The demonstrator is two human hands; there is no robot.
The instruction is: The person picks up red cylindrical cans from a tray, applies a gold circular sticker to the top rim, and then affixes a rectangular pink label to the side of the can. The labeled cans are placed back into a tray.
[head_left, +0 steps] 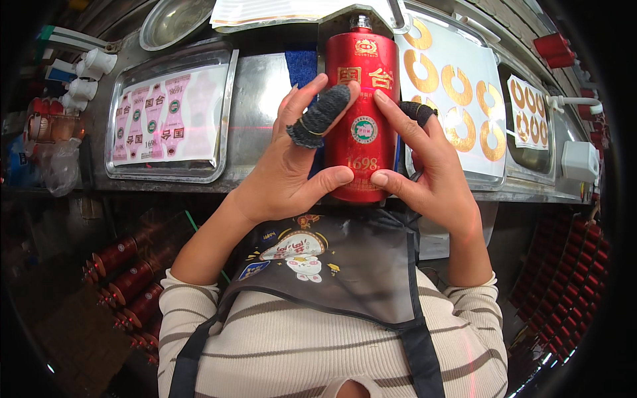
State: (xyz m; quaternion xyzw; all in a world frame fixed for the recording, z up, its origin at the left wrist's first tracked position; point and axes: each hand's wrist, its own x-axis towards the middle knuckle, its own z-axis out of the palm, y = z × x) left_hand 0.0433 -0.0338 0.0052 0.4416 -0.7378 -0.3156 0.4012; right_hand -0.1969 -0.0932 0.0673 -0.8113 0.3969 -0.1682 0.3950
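Observation:
A red bottle (360,106) with gold lettering and a round green-and-white emblem lies before me at the bench edge, its bare neck pointing away. My left hand (285,174) grips its left side, thumb near the base and fingers along the front. Dark cloth wraps one finger of this hand. From the other side my right hand (436,167) presses on the bottle, thumb low and index fingertip on the front below the large lettering. A smaller dark wrap covers one of its fingers. The bottle's underside is hidden. Beneath its left side shows a blue cloth (302,66).
At left, a metal tray (224,142) holds a pink decal sheet (174,114). At right lies a sheet of gold ring-shaped decals (458,109), with a smaller one (529,111) beyond. A metal bowl (174,23) stands far left. Red bottles (564,285) fill racks below on both sides.

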